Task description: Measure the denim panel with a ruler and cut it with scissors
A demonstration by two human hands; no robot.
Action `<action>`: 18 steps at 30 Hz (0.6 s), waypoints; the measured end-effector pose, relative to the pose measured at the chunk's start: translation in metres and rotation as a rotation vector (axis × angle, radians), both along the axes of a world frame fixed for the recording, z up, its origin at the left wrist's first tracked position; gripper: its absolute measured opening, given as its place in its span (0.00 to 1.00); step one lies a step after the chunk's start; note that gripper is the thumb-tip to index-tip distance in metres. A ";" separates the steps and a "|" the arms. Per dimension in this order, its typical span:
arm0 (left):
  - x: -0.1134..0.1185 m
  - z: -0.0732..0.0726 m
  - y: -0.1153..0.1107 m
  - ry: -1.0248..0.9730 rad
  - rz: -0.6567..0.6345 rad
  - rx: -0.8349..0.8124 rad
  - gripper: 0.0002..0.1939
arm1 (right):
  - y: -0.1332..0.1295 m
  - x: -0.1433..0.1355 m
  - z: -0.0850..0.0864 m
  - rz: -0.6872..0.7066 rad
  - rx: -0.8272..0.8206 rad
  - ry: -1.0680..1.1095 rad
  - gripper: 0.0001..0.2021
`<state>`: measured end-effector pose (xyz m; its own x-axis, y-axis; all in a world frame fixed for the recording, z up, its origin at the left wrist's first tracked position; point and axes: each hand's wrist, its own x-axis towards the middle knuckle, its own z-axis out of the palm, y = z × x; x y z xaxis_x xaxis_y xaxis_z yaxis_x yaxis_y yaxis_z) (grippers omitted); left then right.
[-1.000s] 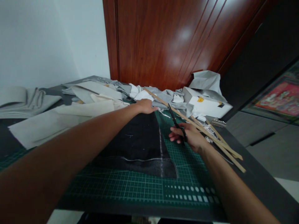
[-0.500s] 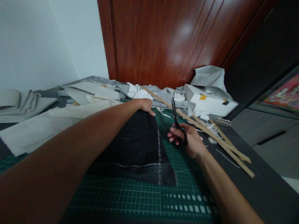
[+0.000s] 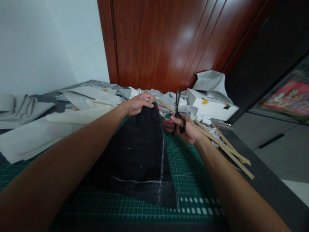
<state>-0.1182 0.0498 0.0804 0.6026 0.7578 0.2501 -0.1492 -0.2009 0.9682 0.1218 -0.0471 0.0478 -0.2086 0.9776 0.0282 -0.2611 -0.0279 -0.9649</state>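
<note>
My left hand (image 3: 141, 103) pinches the far edge of a piece of black fabric (image 3: 142, 145) and holds that edge up. White stitching runs along the fabric's near hem, and a pale line goes down its right side. In my right hand (image 3: 184, 127) is a pair of black scissors (image 3: 177, 111), blades slightly apart and pointing up and away. That hand is just right of the fabric's far corner, some fingers stretched toward it. The fabric's near part lies on a green cutting mat (image 3: 185, 174).
Pale cloth pieces (image 3: 70, 120) lie at the left, with grey folded cloth (image 3: 19, 111) beyond them. A white box (image 3: 210, 104) stands at the back right. Wooden strips (image 3: 224, 146) cross on the table's right side. A red-brown wooden panel (image 3: 156, 45) rises behind.
My left hand has lifted the far edge of the black fabric, which has slid toward me. My right hand moved left and away from me, and the scissor blades have come apart.
</note>
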 end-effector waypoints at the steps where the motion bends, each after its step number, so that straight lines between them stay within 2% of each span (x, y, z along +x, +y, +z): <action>1: 0.000 -0.002 -0.003 -0.066 -0.029 -0.028 0.20 | 0.006 -0.006 0.004 0.047 -0.008 0.002 0.24; 4: 0.001 -0.010 -0.005 -0.101 -0.053 -0.014 0.19 | 0.019 -0.025 0.011 0.168 -0.032 0.005 0.20; 7: 0.002 -0.017 -0.001 -0.018 0.026 0.103 0.16 | 0.028 -0.038 0.010 0.219 -0.059 0.015 0.15; 11: 0.003 -0.022 0.007 0.113 0.153 0.266 0.16 | 0.038 -0.038 0.002 0.172 -0.094 0.048 0.09; 18: 0.010 -0.025 0.011 0.197 0.128 0.302 0.13 | 0.045 -0.014 -0.010 0.038 -0.137 0.090 0.08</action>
<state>-0.1079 0.0605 0.0556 0.5667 0.7399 0.3625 0.0788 -0.4867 0.8700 0.1074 -0.0017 0.0376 -0.2478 0.9651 -0.0847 -0.3428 -0.1692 -0.9240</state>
